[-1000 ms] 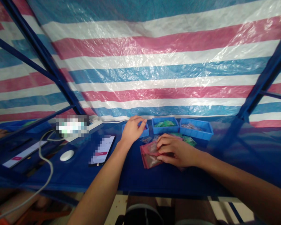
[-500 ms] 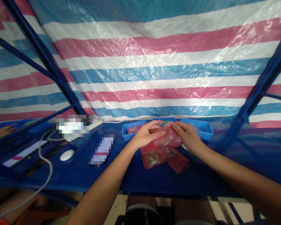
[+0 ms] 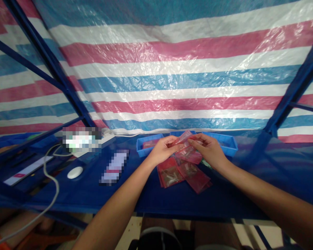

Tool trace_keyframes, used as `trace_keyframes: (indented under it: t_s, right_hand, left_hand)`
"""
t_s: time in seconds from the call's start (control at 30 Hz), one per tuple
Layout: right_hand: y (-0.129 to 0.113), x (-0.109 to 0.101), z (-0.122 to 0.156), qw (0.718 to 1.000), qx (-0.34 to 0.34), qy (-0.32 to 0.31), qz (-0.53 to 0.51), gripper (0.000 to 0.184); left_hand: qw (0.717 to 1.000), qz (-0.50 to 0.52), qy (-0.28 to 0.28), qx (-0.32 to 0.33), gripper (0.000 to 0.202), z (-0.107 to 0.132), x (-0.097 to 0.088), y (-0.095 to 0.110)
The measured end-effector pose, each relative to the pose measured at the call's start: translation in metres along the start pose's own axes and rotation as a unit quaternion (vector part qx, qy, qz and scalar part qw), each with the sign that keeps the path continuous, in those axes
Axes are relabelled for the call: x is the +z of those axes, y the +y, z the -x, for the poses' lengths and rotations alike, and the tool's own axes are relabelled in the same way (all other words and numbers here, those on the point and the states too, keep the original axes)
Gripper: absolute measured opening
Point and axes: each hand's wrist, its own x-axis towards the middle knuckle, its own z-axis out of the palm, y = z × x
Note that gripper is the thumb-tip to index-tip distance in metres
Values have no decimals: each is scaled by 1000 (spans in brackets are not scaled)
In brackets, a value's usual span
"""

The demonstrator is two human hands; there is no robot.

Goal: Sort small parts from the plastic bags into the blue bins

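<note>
Both hands hold one small red plastic bag [image 3: 189,152] above the blue table [image 3: 146,198]. My left hand [image 3: 163,150] pinches its left top edge and my right hand [image 3: 210,148] pinches the right top edge; the bag's mouth looks pulled apart between them. Below the hands lies a pile of red bags [image 3: 182,175] with small parts inside. A green bag [image 3: 205,162] peeks out under my right wrist.
A row of blue bins [image 3: 146,142] stands behind the hands against the striped tarp. A phone [image 3: 114,166], a white round object [image 3: 74,172] and a grey cable [image 3: 52,180] lie to the left. Blue frame bars slant on both sides.
My left hand came back from the left bin and my right hand lifted a red bag from the pile. Both hands now hold that bag raised, its top pulled apart.
</note>
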Motion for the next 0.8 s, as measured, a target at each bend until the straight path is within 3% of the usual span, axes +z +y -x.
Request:
trace_keyframes:
  t_s: [0.33,0.57,0.8]
  right_hand:
    - [8,-1,-3,1000,15,1,-1,38]
    - [1,2,-3,993,67,-35,-91,39]
    - [2,1,-2,992,78,-31,-99,40]
  left_hand:
    - [999,29,12,-20,43,0,2,6]
    - [994,72,71,-29,41,-4,-2,0]
    - [992,73,97,-41,42,-5,-5,-5]
